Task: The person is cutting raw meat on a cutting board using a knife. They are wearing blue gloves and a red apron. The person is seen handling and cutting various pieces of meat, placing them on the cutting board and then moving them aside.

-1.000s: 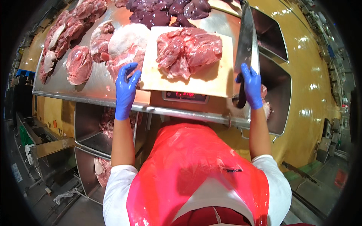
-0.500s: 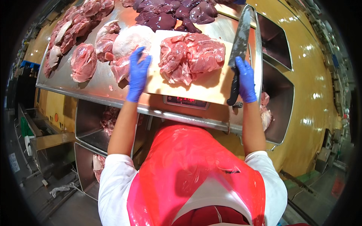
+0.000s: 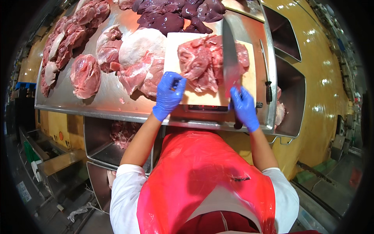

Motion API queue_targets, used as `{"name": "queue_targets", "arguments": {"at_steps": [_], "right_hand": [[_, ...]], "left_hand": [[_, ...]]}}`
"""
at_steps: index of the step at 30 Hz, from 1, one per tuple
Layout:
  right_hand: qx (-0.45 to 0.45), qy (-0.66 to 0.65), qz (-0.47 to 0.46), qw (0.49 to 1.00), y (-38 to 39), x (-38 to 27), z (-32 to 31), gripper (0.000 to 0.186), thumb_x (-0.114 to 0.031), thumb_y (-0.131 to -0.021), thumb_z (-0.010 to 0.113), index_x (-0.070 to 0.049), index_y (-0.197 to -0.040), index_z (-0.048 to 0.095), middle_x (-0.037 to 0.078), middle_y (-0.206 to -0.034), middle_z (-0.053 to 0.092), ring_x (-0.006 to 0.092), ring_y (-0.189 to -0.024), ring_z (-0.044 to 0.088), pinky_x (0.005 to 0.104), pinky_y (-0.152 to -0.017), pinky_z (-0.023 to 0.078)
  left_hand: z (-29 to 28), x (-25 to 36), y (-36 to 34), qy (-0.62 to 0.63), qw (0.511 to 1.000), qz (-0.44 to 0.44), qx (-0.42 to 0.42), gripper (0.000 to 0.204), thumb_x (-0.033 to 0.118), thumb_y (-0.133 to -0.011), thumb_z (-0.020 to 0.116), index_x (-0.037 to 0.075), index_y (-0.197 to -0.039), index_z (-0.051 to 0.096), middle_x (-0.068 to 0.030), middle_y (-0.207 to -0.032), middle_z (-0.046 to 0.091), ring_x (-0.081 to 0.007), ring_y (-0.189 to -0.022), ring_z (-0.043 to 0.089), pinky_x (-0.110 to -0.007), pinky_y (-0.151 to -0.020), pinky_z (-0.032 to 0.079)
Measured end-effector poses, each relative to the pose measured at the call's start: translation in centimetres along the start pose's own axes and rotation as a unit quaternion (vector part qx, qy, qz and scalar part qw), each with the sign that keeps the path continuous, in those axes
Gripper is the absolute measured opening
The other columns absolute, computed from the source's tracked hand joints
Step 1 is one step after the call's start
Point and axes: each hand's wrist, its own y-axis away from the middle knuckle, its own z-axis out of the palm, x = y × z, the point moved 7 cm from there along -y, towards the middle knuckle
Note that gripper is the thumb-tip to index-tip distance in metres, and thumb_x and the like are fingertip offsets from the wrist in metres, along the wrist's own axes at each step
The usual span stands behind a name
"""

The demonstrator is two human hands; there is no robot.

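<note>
My right hand (image 3: 244, 107), in a blue glove, grips a large knife (image 3: 230, 50) by its dark handle. Its broad blade, blurred by motion, points away from me over the right part of a raw meat piece (image 3: 198, 64). This meat lies spread on a pale cutting board (image 3: 173, 46). At the meat's lower left edge, my gloved left hand (image 3: 170, 94) has its fingers curled in; what is between the fingertips is hidden. Left of the board lies a big cut of meat with white fat (image 3: 142, 48).
A digital scale (image 3: 206, 108) shows under the board's near edge. Dark red liver (image 3: 167, 22) and more meat pieces (image 3: 85, 76) lie on the metal table (image 3: 105, 91). A sharpening steel (image 3: 267, 70) rests on the right. Metal bins (image 3: 294, 93) stand beside and below the table.
The knife has swung left from the board's right edge to over the meat, with my right hand. My left hand has moved right to the meat's edge and its fingers have curled.
</note>
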Motion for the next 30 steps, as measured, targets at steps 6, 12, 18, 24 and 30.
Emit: {"name": "queue_targets", "arguments": {"at_steps": [6,12,18,24,30], "right_hand": [[0.097,0.108,-0.142,0.979,1.9,-1.5,6.1,0.032,-0.016,-0.098,0.058,-0.003,-0.127,0.054,0.016,-0.078,0.064,0.0234,-0.066,0.064,0.0399,-0.063,0.050],[0.083,0.172,-0.169,0.967,0.8,-5.3,7.8,0.055,-0.011,-0.095,0.056,-0.015,-0.148,0.042,0.021,-0.088,0.066,0.0376,-0.076,0.066,0.0411,-0.069,0.051],[0.096,0.177,-0.233,0.951,-2.1,-7.6,9.9,0.059,-0.012,-0.095,0.055,-0.019,-0.151,0.037,0.026,-0.107,0.064,0.0435,-0.087,0.065,0.0459,-0.072,0.052],[-0.017,0.294,-0.159,0.942,-0.7,-2.6,8.2,0.068,-0.013,-0.094,0.055,-0.026,-0.155,0.027,0.029,-0.097,0.064,0.0469,-0.082,0.061,0.0528,-0.073,0.048],[-0.154,0.440,-0.116,0.877,4.1,1.4,2.1,0.072,-0.011,-0.093,0.053,-0.030,-0.156,0.023,0.022,-0.084,0.062,0.0421,-0.072,0.061,0.0523,-0.066,0.048]], "left_hand": [[0.9,-1.4,-1.7,0.009,0.998,0.023,-0.052,0.013,0.005,-0.079,0.071,0.004,-0.091,0.064,-0.0104,-0.084,0.060,-0.0187,-0.065,0.062,-0.030,-0.061,0.051],[-1.4,-0.5,-1.6,0.017,0.999,0.033,-0.018,0.013,0.002,-0.078,0.071,0.003,-0.088,0.063,-0.0066,-0.080,0.061,-0.0154,-0.067,0.063,-0.027,-0.061,0.051],[-0.5,1.6,-1.1,0.012,0.998,0.063,-0.010,0.027,0.008,-0.077,0.076,0.007,-0.103,0.066,-0.0124,-0.098,0.059,-0.0269,-0.088,0.062,-0.036,-0.074,0.053],[1.8,0.3,-0.8,-0.037,0.995,0.090,0.019,0.021,0.000,-0.073,0.074,0.006,-0.092,0.068,-0.0121,-0.094,0.060,-0.0267,-0.085,0.062,-0.035,-0.075,0.052],[1.9,-0.3,0.1,-0.071,0.992,0.084,0.067,0.017,0.000,-0.072,0.073,0.005,-0.087,0.067,-0.0126,-0.090,0.061,-0.0274,-0.083,0.063,-0.036,-0.072,0.052]]}}
